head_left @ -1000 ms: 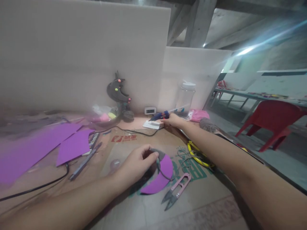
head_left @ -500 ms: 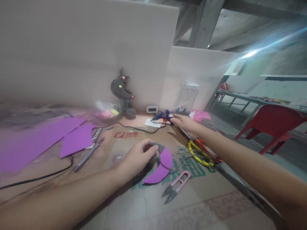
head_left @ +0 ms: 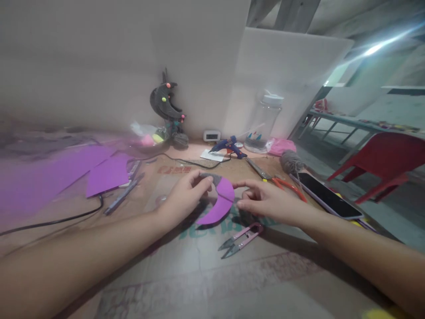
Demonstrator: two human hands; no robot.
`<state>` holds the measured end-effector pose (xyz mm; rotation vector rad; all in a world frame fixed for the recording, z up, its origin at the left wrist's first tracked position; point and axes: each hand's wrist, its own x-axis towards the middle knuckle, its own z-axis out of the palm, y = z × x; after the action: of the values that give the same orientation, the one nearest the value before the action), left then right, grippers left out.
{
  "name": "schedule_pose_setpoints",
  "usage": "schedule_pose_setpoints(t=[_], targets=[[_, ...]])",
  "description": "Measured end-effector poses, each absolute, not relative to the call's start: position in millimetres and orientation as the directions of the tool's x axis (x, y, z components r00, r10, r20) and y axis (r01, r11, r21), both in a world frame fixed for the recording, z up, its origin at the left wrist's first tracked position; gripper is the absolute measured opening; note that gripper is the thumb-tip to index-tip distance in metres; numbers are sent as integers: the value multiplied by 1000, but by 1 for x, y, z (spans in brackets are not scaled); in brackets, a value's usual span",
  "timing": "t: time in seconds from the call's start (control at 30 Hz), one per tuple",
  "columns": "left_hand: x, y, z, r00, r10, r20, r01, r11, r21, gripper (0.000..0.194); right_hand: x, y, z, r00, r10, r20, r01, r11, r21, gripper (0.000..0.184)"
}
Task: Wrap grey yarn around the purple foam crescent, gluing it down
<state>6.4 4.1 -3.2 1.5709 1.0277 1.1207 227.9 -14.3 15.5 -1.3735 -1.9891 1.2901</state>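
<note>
A purple crescent moon cutout (head_left: 217,208) has grey yarn (head_left: 211,178) wrapped around its upper end, and a strand crosses its middle. My left hand (head_left: 191,192) pinches the wrapped end between thumb and fingers. Just right of the crescent is my right hand (head_left: 260,199), index finger stretched toward its edge and thumb apart below; whether the fingertip touches it I cannot tell. Behind the hands, a blue hot glue gun (head_left: 229,145) rests with its nozzle over a white card (head_left: 212,155). Pink thread snips (head_left: 241,239) lie in front of the crescent.
Purple sheets (head_left: 108,175) and a pen (head_left: 122,195) lie left. A finished grey moon (head_left: 164,101) stands behind, near a clear bottle (head_left: 262,124). Orange-handled scissors (head_left: 288,186), a yarn ball (head_left: 291,161) and a phone (head_left: 327,195) are on the right. A black cord (head_left: 53,226) crosses the left side.
My right hand has let go of the glue gun and come back toward the crescent. My left hand still holds the crescent. The view has shifted, bringing the phone into sight.
</note>
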Motion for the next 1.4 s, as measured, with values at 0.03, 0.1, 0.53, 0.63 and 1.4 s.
schedule_pose_setpoints(t=[0.03,0.1,0.53,0.63,1.4], targets=[[6,4,-3,236,953,192,122,-225,967,15,229,-14,18,-426,896,-127,561,151,-814,39],[6,5,-3,234,954,185,131,-220,967,16,229,-17,23,-387,922,5,659,281,-698,32],[5,1,-1,315,938,141,227,-219,949,16,237,-24,33,-575,622,532,751,659,40,28],[6,1,0,326,938,121,232,-203,951,15,237,-23,33,-572,658,489,767,640,37,29],[7,-2,2,335,938,93,231,-177,957,16,227,-14,26,-294,942,159,627,316,-712,27]])
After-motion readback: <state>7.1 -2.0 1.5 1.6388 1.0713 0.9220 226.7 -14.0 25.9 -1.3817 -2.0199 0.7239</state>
